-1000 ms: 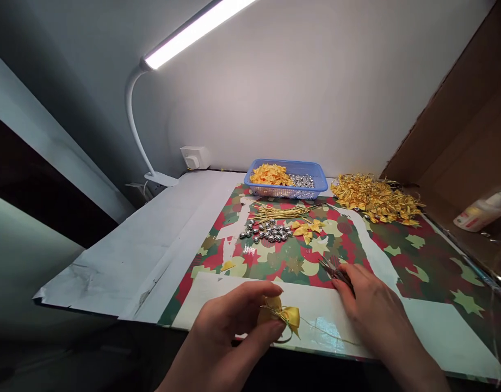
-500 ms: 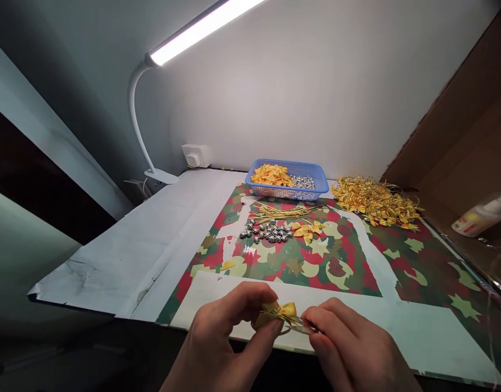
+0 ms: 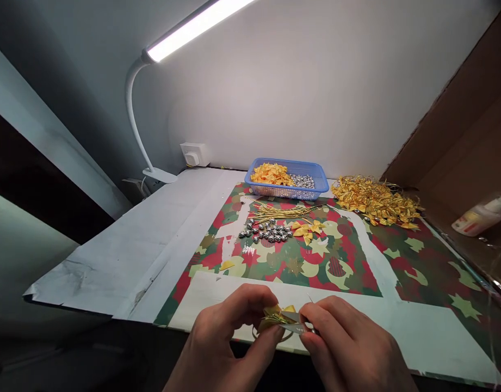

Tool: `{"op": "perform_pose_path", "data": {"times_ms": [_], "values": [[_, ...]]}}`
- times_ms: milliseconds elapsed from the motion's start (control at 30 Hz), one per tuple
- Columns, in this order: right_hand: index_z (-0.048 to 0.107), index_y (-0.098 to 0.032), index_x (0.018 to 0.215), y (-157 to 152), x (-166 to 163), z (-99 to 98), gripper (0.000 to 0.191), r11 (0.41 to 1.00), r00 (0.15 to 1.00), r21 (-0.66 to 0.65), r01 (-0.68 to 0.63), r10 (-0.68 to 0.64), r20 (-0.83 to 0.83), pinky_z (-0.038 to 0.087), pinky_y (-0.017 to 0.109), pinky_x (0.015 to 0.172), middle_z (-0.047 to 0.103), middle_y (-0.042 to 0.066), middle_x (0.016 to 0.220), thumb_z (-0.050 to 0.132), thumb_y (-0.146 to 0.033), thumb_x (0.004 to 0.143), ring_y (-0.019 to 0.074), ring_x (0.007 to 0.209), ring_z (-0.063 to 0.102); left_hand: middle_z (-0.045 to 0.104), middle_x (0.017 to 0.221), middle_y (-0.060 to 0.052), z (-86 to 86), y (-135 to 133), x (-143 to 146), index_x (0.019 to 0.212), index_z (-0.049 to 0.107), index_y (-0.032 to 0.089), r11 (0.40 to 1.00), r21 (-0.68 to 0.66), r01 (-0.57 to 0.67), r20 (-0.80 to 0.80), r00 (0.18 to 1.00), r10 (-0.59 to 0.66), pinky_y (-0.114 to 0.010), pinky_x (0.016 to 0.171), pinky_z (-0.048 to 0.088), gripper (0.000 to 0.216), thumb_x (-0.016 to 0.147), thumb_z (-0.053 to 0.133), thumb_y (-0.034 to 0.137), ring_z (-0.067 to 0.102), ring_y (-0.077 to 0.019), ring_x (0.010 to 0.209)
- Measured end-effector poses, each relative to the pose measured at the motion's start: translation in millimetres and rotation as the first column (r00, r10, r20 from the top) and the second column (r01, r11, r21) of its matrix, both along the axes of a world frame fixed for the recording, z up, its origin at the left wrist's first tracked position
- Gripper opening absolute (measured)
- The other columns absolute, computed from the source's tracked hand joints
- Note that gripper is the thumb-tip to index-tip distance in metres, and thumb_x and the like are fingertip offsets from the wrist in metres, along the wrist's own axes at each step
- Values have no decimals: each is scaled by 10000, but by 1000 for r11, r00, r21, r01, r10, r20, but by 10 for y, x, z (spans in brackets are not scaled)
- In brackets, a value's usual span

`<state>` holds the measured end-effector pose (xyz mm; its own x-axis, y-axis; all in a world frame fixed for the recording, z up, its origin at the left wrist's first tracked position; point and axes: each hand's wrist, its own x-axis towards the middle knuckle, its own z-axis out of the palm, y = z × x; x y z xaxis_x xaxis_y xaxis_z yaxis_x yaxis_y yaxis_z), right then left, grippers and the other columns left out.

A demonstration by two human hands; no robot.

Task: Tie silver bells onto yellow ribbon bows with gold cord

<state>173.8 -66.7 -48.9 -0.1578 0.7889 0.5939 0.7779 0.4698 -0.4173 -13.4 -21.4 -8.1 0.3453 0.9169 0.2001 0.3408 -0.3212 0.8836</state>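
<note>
My left hand (image 3: 228, 340) is closed at the near table edge, pinching a small yellow ribbon bow (image 3: 273, 315) tied with gold thread between thumb and fingers. My right hand (image 3: 350, 348) is closed just right of it, gripping small silver scissors (image 3: 296, 325). The scissor blades point left and touch the bow. A short thread end sticks up between the two hands. Both hands hover over the white strip at the front of the patterned mat (image 3: 417, 261).
On the mat lie silver bells (image 3: 270, 232), gold threads (image 3: 280, 212) and loose yellow bows (image 3: 308, 229). A blue basket (image 3: 315, 190) stands at the back, a heap of finished bows (image 3: 375, 201) to its right. Desk lamp (image 3: 185, 30) left, cardboard wall (image 3: 458, 125) and bottle (image 3: 481, 215) right.
My right hand took the scissors off the mat, came left to the bow, and now holds the blades against it. My left hand has kept the bow in place.
</note>
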Motion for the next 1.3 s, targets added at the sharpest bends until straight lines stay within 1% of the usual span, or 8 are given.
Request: {"op": "perform_pose_path", "data": {"times_ms": [600, 733, 833, 967, 1100, 1200, 1233, 1300], "values": [[573, -240, 932, -9, -45, -48, 208, 980, 928, -186, -70, -5, -373, 397, 232, 578, 569, -24, 781, 420, -280, 1068, 124, 624, 528, 754, 773, 48, 2, -30, 21, 869, 684, 266, 987, -159, 2, 96, 995, 14, -190, 694, 608, 94, 833, 704, 182, 749, -162, 717], [597, -255, 1058, 108, 185, -132, 213, 979, 956, -134, 150, -179, -232, 487, 225, 682, 662, -7, 930, 407, -349, 1077, 140, 786, 648, 779, 792, 64, 21, -68, 49, 911, 733, 302, 965, -238, -112, 193, 968, 160, -162, 718, 595, 197, 773, 753, 163, 758, -154, 748], [651, -190, 1085, 307, 445, -341, 442, 898, 898, -26, 439, -439, 5, 488, 304, 627, 695, 56, 953, 330, -494, 1082, 205, 784, 673, 773, 767, 54, 57, -76, 66, 1036, 756, 316, 915, -391, -100, 286, 932, 224, -157, 694, 583, 306, 771, 757, 163, 747, -152, 747], [721, -84, 1069, 515, 677, -556, 762, 872, 871, 39, 488, -489, 48, 511, 439, 688, 725, 161, 920, 209, -647, 1037, 336, 844, 672, 786, 786, 12, 55, -25, 74, 937, 787, 256, 836, -548, 33, 417, 877, 238, -187, 681, 580, 218, 730, 836, 208, 721, -167, 767], [709, -75, 1104, 413, 709, -430, 571, 817, 825, 115, 566, -558, -92, 562, 389, 743, 731, 160, 956, 353, -520, 1064, 279, 838, 697, 779, 784, -5, 7, 23, 85, 873, 789, 222, 817, -561, 133, 502, 840, 208, -186, 664, 545, 160, 731, 863, 233, 683, -149, 748], [723, -191, 1053, 208, 567, -203, 302, 919, 869, -68, 389, -390, -306, 532, 218, 519, 665, 9, 682, 516, -410, 1034, 159, 590, 667, 757, 773, -10, -9, 27, 102, 834, 778, 207, 826, -547, 138, 481, 859, 175, -189, 657, 520, 93, 764, 838, 221, 647, -140, 732], [730, -217, 1036, 147, 483, -133, 263, 960, 871, -158, 231, -277, -406, 520, 194, 497, 622, -15, 634, 551, -408, 1016, 146, 570, 654, 748, 773, -10, -8, 25, 111, 825, 775, 205, 831, -540, 132, 466, 869, 164, -188, 651, 513, 68, 779, 822, 216, 636, -139, 732], [729, -251, 1032, 66, 283, -25, 247, 965, 800, -258, 50, -193, -568, 523, 181, 549, 584, -22, 654, 563, -432, 1007, 132, 595, 630, 733, 789, -5, 0, 23, 130, 816, 772, 205, 845, -522, 118, 440, 886, 148, -179, 633, 497, 27, 802, 792, 195, 615, -134, 733]]}}
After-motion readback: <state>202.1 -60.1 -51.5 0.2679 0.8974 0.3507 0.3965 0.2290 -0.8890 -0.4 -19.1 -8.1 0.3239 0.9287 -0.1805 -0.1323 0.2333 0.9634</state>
